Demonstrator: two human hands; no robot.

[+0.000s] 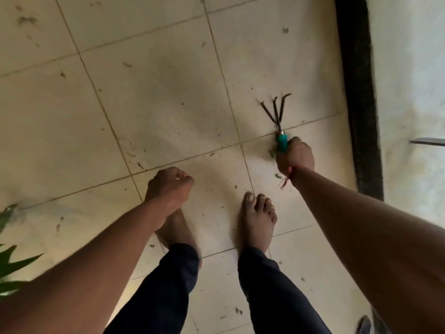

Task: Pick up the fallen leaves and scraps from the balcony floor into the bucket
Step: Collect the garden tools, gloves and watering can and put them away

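My right hand [295, 155] grips the teal handle of a small hand rake [277, 112], its three dark prongs pointing away over the pale floor tiles [156, 104]. My left hand [169, 186] hangs above my left foot with its fingers curled into a fist; nothing shows in it. Small leaf scraps [27, 20] and dark bits [278, 175] lie scattered across the tiles, some close to the rake hand and some at the far left. No bucket is in view.
I stand barefoot in dark trousers, feet [257, 220] in the middle of the tiles. A dark skirting strip [358, 97] runs along the white wall on the right. Green plant leaves [9, 266] poke in at the lower left.
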